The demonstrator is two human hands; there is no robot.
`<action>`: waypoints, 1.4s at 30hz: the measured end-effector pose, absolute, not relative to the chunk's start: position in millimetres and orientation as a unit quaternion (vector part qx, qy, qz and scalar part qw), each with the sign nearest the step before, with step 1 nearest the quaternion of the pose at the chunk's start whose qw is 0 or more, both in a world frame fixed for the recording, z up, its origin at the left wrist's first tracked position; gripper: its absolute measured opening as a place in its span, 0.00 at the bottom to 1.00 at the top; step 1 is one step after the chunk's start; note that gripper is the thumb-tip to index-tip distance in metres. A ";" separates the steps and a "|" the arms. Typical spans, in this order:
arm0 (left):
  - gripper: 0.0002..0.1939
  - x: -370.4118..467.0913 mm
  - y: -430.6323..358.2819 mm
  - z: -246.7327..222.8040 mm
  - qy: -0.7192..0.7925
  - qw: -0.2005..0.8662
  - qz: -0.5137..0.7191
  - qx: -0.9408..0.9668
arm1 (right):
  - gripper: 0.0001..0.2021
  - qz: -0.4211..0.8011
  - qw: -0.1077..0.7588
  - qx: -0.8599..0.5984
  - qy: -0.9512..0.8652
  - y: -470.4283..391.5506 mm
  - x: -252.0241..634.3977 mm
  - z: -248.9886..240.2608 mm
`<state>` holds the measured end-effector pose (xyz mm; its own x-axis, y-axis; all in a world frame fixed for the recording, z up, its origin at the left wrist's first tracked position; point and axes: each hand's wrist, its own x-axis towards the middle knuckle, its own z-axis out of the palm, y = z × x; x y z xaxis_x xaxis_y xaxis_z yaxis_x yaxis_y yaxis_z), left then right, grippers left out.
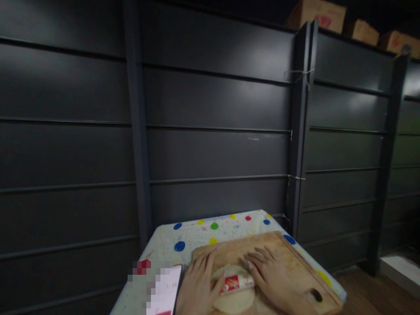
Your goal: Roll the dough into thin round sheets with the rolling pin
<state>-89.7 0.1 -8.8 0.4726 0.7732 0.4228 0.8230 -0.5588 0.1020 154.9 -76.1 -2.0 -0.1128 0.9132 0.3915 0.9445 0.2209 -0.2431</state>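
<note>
A wooden board (295, 262) lies on the table, with a flat round of pale dough (236, 302) on it. Across the dough rests a short cylinder with a red and white label (236, 283). My left hand (198, 282) is at the left of the dough, its fingers stretched forward over the board and its thumb by the cylinder's left end. At the right end is my right hand (274, 273), palm down, fingers spread, the thumb close to the cylinder. Neither hand is wrapped round it.
A phone (170, 288) lies left of my left hand, partly blurred out. The table has a white cloth (160, 245) with coloured dots. Behind it stands a dark panelled wall (216, 100). Cardboard boxes (320, 15) sit high at the right, and a white object (402, 273) is on the floor.
</note>
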 end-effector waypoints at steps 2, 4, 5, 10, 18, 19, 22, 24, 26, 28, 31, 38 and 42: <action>0.33 -86.6 10.1 -3.9 -0.473 0.048 -0.234 -0.848 | 0.23 -0.025 0.238 -0.639 -0.731 -60.5 154.7 2.3; 0.31 -83.7 21.7 0.5 -0.479 0.031 -0.261 -0.838 | 0.24 -0.021 0.246 -0.644 -0.724 -45.5 155.9 6.9; 0.30 -82.4 28.2 2.3 -0.480 0.021 -0.273 -0.833 | 0.24 -0.024 0.246 -0.643 -0.725 -38.6 157.0 9.1; 0.25 -76.8 62.4 7.2 -0.493 -0.005 -0.297 -0.818 | 0.21 -0.042 0.210 -0.632 -0.744 -12.4 161.8 17.7; 0.25 -77.7 49.1 1.6 -0.500 0.034 -0.246 -0.830 | 0.21 -0.044 0.199 -0.633 -0.747 -28.0 156.6 16.0; 0.27 -79.9 40.6 -1.0 -0.495 0.030 -0.240 -0.835 | 0.21 -0.039 0.209 -0.632 -0.746 -35.8 155.7 12.2; 0.31 -86.4 16.5 -6.8 -0.472 0.028 -0.219 -0.854 | 0.23 -0.015 0.248 -0.629 -0.737 -57.5 154.6 -0.1; 0.32 -88.4 7.5 -6.5 -0.460 0.031 -0.202 -0.864 | 0.22 -0.009 0.254 -0.625 -0.738 -64.3 155.6 -5.2; 0.33 -87.2 8.0 -2.7 -0.462 0.035 -0.195 -0.864 | 0.22 -0.018 0.249 -0.629 -0.736 -60.9 157.7 -5.9; 0.33 -83.3 18.5 3.1 -0.467 0.039 -0.208 -0.859 | 0.21 -0.038 0.236 -0.630 -0.739 -47.4 160.6 -2.5; 0.26 -75.6 46.5 11.3 -0.484 0.024 -0.235 -0.842 | 0.21 -0.070 0.184 -0.612 -0.766 -16.3 164.6 6.4; 0.20 -70.0 79.0 11.3 -0.518 0.060 -0.243 -0.818 | 0.21 -0.082 0.182 -0.661 -0.724 15.1 165.6 10.0; 0.23 -74.9 49.4 -0.5 -0.491 0.098 -0.226 -0.836 | 0.21 -0.098 0.200 -0.623 -0.750 -17.5 160.3 0.8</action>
